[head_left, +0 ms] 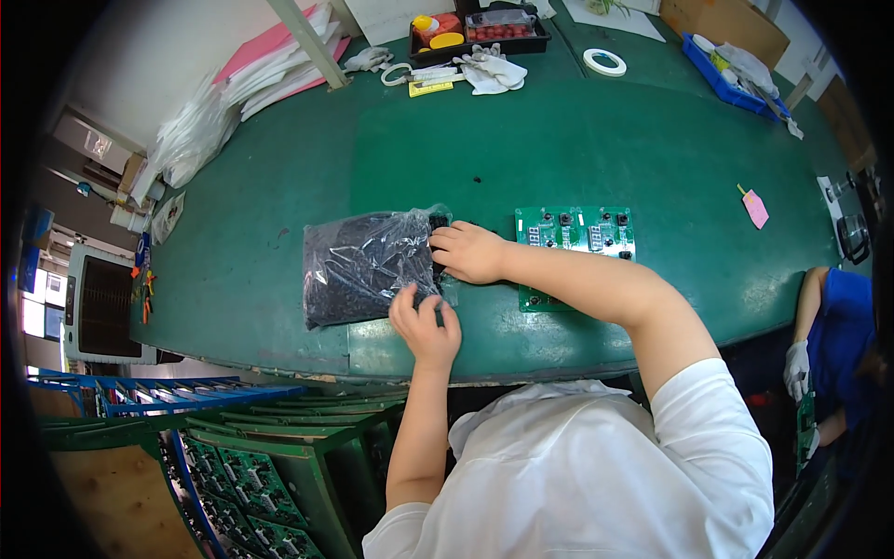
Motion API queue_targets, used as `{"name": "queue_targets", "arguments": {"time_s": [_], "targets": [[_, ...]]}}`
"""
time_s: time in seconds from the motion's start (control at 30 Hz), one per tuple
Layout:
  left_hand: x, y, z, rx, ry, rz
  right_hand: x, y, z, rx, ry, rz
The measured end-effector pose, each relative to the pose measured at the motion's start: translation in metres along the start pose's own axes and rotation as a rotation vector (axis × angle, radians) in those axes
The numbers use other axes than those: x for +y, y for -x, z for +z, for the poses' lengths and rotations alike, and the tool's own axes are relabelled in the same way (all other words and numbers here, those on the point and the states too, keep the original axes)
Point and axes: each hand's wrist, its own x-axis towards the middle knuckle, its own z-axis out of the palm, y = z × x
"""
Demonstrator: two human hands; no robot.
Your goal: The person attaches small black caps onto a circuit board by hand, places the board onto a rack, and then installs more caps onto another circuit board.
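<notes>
A clear plastic bag [363, 261] packed with many small black parts lies flat on the green table, left of centre. Its crumpled mouth faces right, where some black parts [439, 222] show. At that mouth is my right hand [473, 252], its fingers bent together against the bag's edge; whatever they pinch is hidden. My left hand [426, 328] rests by the bag's near right corner, fingers curved and apart, tips close to the film. Under my right forearm sits a panel of green circuit boards [596, 228] with black round components and white displays, partly covered by the arm.
At the back stand a black tray [535, 42], white gloves [492, 73] and a tape roll [604, 62]. A blue basket [726, 84] is far right, near a pink tag [755, 210]. Racked boards [251, 484] stand lower left. A gloved co-worker [843, 317] holds a board at right.
</notes>
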Motion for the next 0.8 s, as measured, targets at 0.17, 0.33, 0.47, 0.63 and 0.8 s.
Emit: {"name": "queue_targets", "arguments": {"time_s": [0.17,0.33,0.47,0.63,0.8], "targets": [[0.015,0.011,0.012,-0.26,0.432,-0.018,0.034,-0.007,-0.03,-0.029,-0.057,0.028],[0.026,-0.014,0.025,-0.387,0.091,0.021,0.094,-0.006,-0.017,-0.017,0.212,0.711],[0.021,-0.011,0.031,-0.425,0.075,-0.057,0.106,-0.018,-0.015,-0.364,0.092,0.789],[0.016,-0.015,0.038,-0.314,0.07,-0.102,0.094,-0.019,-0.026,-0.48,0.058,0.718],[0.012,-0.035,0.047,-0.273,0.018,-0.054,0.063,-0.011,-0.042,-0.577,-0.088,0.633]]}}
